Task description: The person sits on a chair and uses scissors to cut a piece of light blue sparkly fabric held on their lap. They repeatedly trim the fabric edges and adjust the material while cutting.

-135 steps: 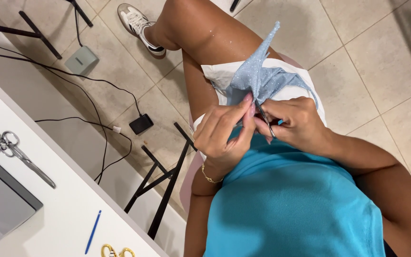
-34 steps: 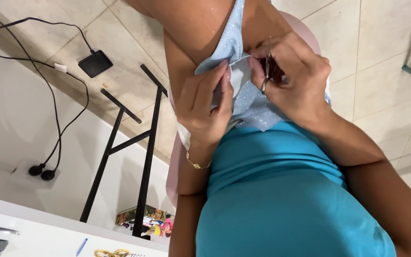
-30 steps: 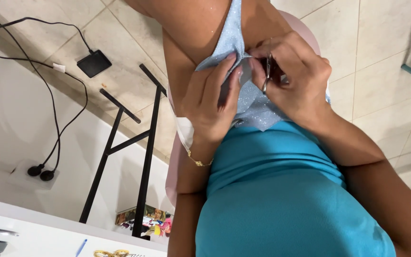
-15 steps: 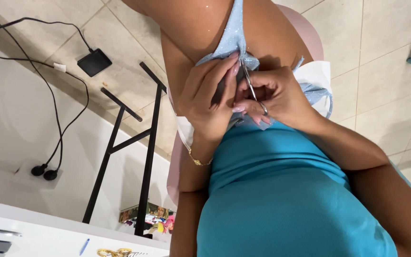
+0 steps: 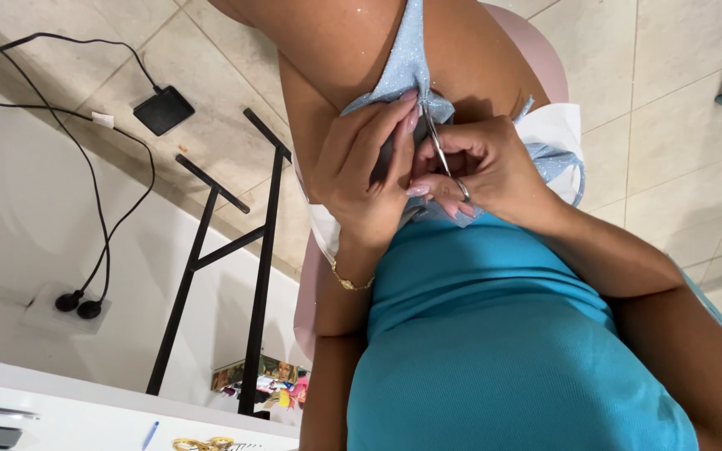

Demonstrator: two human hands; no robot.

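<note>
I sit with a piece of sparkly light-blue fabric (image 5: 403,63) lying over my bare thighs. My left hand (image 5: 365,179) pinches a fold of this fabric, fingers curled around it, a thin gold bracelet at the wrist. My right hand (image 5: 482,171) grips small metal scissors (image 5: 440,150), a finger through one ring, the blades pointing up into the fabric next to my left fingertips. More blue fabric and a white piece (image 5: 553,129) lie to the right of my right hand.
A white desk edge (image 5: 85,413) runs along the bottom left with a blue pen (image 5: 150,434) and gold scissor handles (image 5: 198,443). Black desk legs (image 5: 256,267), cables and a black power adapter (image 5: 163,109) sit on the tiled floor. A pink chair (image 5: 536,58) is under me.
The view has swung away from the desk top towards my lap. My right hand has moved from the right side in towards my left hand, bringing the scissors to the pinched fold.
</note>
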